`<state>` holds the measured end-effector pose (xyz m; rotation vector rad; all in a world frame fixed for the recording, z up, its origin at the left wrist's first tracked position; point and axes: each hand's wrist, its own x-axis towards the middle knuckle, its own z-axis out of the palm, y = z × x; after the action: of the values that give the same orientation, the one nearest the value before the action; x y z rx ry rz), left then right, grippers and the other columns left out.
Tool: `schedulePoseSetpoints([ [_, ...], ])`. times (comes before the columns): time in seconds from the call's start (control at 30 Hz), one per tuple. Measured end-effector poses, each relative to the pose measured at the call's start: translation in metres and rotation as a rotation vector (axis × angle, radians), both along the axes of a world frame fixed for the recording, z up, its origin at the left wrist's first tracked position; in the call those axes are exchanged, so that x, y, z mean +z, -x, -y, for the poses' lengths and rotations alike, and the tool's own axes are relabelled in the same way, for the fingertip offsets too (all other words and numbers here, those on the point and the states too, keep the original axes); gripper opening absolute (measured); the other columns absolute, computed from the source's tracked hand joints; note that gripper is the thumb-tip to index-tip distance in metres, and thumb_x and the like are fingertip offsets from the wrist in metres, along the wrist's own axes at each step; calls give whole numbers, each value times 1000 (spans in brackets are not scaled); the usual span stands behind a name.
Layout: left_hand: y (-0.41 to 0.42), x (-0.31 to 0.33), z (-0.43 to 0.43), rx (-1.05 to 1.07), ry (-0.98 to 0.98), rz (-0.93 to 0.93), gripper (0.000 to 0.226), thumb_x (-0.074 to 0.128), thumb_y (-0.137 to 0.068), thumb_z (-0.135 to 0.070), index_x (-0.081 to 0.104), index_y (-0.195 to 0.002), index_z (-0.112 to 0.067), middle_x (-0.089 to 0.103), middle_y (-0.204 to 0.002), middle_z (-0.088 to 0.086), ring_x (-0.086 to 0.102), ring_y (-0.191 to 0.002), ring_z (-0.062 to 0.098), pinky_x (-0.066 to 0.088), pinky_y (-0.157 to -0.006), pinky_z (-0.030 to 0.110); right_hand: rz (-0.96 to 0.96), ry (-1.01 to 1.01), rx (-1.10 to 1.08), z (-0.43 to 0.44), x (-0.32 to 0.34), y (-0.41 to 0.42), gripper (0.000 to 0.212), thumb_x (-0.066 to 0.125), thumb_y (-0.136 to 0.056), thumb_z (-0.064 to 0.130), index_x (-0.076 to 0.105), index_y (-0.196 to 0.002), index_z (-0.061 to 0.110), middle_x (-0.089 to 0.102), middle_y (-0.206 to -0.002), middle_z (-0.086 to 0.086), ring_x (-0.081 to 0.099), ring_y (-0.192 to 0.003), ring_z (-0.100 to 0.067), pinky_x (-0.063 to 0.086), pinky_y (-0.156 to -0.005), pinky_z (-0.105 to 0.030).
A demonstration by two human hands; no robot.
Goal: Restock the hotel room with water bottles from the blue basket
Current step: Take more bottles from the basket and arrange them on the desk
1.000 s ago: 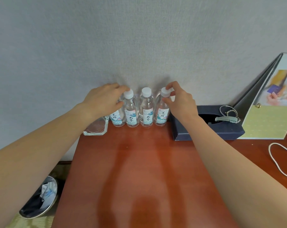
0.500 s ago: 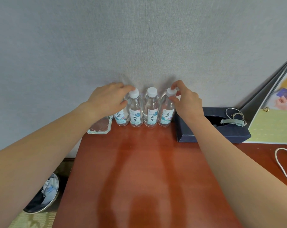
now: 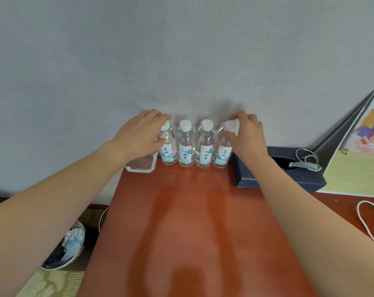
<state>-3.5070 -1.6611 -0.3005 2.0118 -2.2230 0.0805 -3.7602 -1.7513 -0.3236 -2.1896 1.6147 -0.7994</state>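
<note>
- Plainly, I see four water bottles (image 3: 185,144) standing upright in a touching row against the wall (image 3: 181,61), just left of the dark box (image 3: 278,181). The blue basket is out of view.
- My left hand (image 3: 138,136) curls round the neck of the bottle farthest from the box, and my right hand (image 3: 246,136) pinches the white cap (image 3: 230,125) of the bottle nearest it.
- I judge them small, full and thin-walled: light, easily dented, and tippy if pushed at the cap. The labelled waist looks the safer hold.
- A glass dish (image 3: 138,167) sits at the tabletop (image 3: 192,221) corner, across the row from the box and close to the end bottle. It is fragile and near the edge.
- The box hems in the nearest bottle; a propped folder (image 3: 357,168) and a white cord (image 3: 366,221) lie beyond it.
</note>
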Motion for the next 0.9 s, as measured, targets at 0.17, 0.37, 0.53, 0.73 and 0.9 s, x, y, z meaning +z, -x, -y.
schedulePoseSetpoints([
  [0.17, -25, 28, -66, 121, -71, -16, 64, 59, -93, -32, 33, -149, -16, 40, -146, 7, 40, -132, 28, 40, -101, 39, -22, -33, 126, -35, 35, -25, 31, 58, -89, 13, 54, -120, 16, 60, -115, -10, 51, -110, -31, 44, -84, -35],
  [0.37, -90, 83, -188, 375, -192, -58, 74, 57, -93, -43, 22, -152, -16, 31, -154, 7, 37, -137, 26, 35, -110, 39, -283, -211, 508, -114, 85, -117, 34, 55, -91, 20, 49, -124, 20, 63, -113, -9, 61, -101, -28, 52, -87, -43],
  [0.53, -139, 131, -308, 622, -212, -31, 75, 55, -93, -49, 19, -153, -22, 28, -157, 2, 38, -137, 24, 34, -111, 38, -370, -245, 888, -214, 119, -216, 43, 60, -91, 23, 46, -131, 16, 61, -120, -10, 56, -112, -29, 46, -96, -37],
  [0.73, -186, 186, -506, 918, -285, 102, 62, 51, -92, -54, 31, -146, -31, 48, -143, 0, 52, -124, 23, 45, -101, 40, -378, -258, 1222, -369, 176, -327, 39, 65, -88, 26, 53, -125, 20, 62, -118, -4, 60, -105, -23, 47, -89, -32],
  [0.9, -204, 219, -673, 1251, -273, 1, 48, 51, -94, -47, 42, -139, -32, 55, -136, -4, 53, -124, 23, 45, -99, 42, -230, -277, 1443, -522, 206, -397, 32, 68, -87, 26, 59, -117, 23, 62, -105, 2, 60, -99, -17, 46, -90, -31],
])
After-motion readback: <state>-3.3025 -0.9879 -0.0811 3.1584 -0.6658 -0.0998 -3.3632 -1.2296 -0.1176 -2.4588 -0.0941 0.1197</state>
